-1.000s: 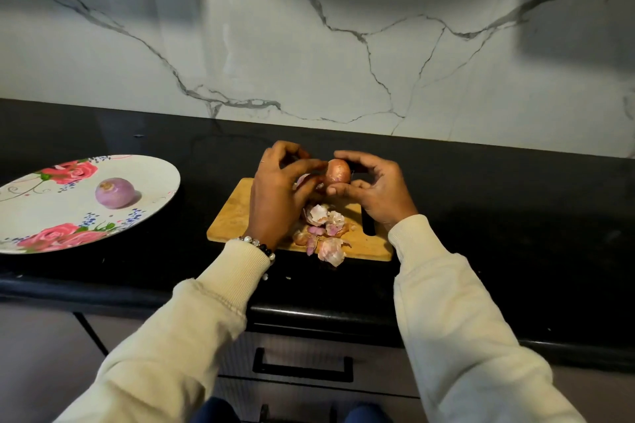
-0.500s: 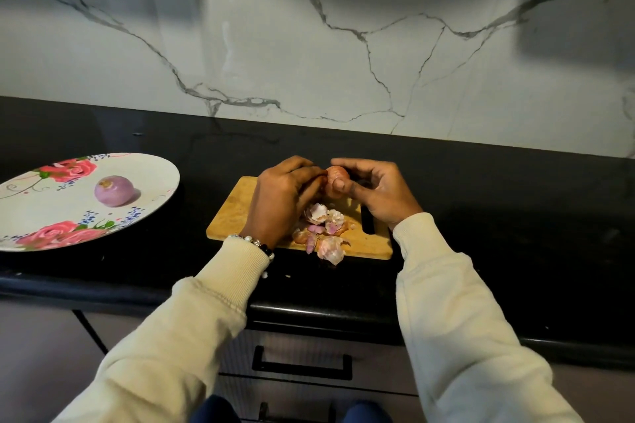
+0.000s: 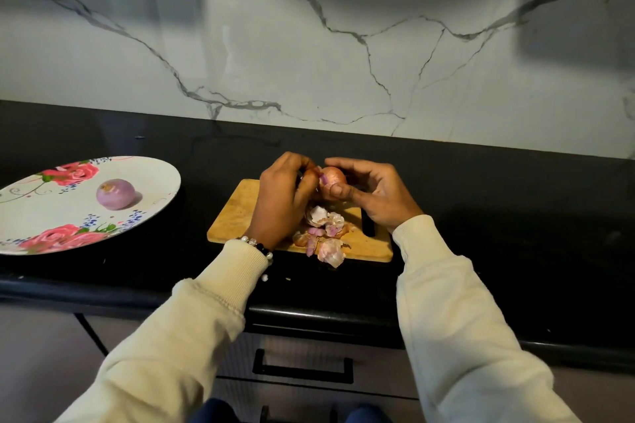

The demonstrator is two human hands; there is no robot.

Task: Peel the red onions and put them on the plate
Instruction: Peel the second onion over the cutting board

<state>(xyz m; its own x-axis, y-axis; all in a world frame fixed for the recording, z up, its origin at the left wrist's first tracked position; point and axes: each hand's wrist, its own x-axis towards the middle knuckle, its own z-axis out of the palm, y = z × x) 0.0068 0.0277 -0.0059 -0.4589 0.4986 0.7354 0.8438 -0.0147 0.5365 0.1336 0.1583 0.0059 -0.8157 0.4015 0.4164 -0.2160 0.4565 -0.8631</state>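
A red onion (image 3: pixel 332 177) with brown outer skin is held above the wooden cutting board (image 3: pixel 237 213). My right hand (image 3: pixel 374 197) grips it with thumb and curled fingers. My left hand (image 3: pixel 283 197) pinches a bit of skin at the onion's left side, where purple flesh shows. A peeled purple onion (image 3: pixel 115 193) lies on the floral plate (image 3: pixel 151 178) at the left. Loose onion skins (image 3: pixel 324 233) are piled on the board below the hands.
A dark knife handle (image 3: pixel 367 225) lies on the board under my right hand. The black counter (image 3: pixel 515 216) runs in front of a marble wall. A drawer with a black handle (image 3: pixel 302 367) sits below the counter edge.
The hands and onion have shifted slightly. My left fingers have moved onto the onion's left side, and a small patch of purple flesh now shows there.
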